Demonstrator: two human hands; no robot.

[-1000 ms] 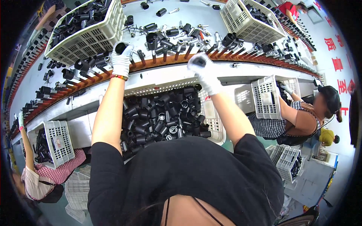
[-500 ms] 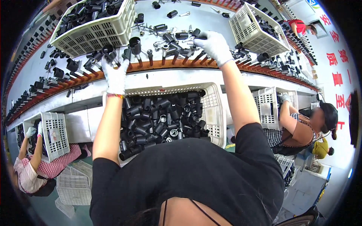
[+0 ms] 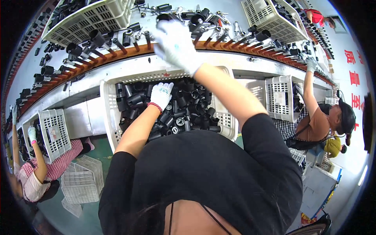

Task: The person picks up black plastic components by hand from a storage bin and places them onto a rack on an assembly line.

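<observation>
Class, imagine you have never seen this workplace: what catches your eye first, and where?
First, the white crate heaped with black parts, directly before the person, with the gloved left hand inside. Above it, the gloved right hand blurs across the brown rail. Large red characters mark the far-right wall.

A short-sleeved black top (image 3: 213, 172) is worn with white gloves (image 3: 161, 95), a red wristband (image 3: 155, 105) and dark neck cords (image 3: 171, 219).

Left hand (image 3: 161, 96) lowered, right hand (image 3: 176, 45) swung leftward
One dropped from the brown rail (image 3: 219, 46) at ten o'clock onto the crate's (image 3: 224, 119) black tubes (image 3: 137, 99) — the other went from one o'clock to twelve; a co-worker's hand (image 3: 311, 64) now reaches two.
</observation>
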